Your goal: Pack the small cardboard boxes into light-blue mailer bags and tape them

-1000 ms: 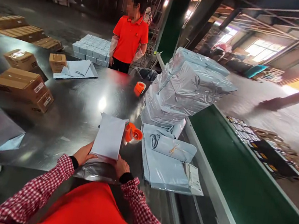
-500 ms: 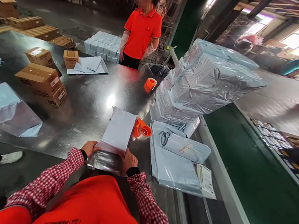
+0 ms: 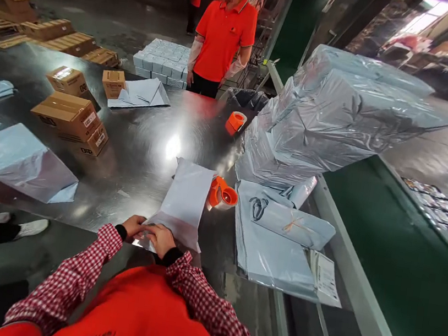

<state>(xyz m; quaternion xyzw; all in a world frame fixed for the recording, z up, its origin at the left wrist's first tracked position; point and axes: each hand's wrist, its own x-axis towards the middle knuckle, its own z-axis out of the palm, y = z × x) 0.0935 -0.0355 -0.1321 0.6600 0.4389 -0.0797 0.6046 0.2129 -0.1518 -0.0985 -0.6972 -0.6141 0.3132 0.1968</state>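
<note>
A filled white mailer bag (image 3: 187, 193) lies on the metal table in front of me, its near end at the table's front edge. My left hand (image 3: 133, 227) is closed on the bag's near left corner. My right hand (image 3: 160, 239) lies on the near end beside it, fingers bent and pinching the bag's edge, their tips close to the left hand. Part of the bag's near flap is hidden beneath both hands. Touching or almost touching the bag's right side is an orange tape dispenser (image 3: 222, 193).
Flat mailer bags (image 3: 273, 264) with a rolled bag lie at right, below a tall stack of wrapped bags (image 3: 339, 117). A green conveyor belt (image 3: 398, 231) runs alongside. Cardboard boxes (image 3: 71, 113) and another bag (image 3: 20, 159) are at left. A person in orange (image 3: 225, 40) stands across the table.
My right hand has moved left from the bag's near right corner to beside my left hand. The dark, shiny flap at the near end no longer shows spread out. The view has shifted slightly.
</note>
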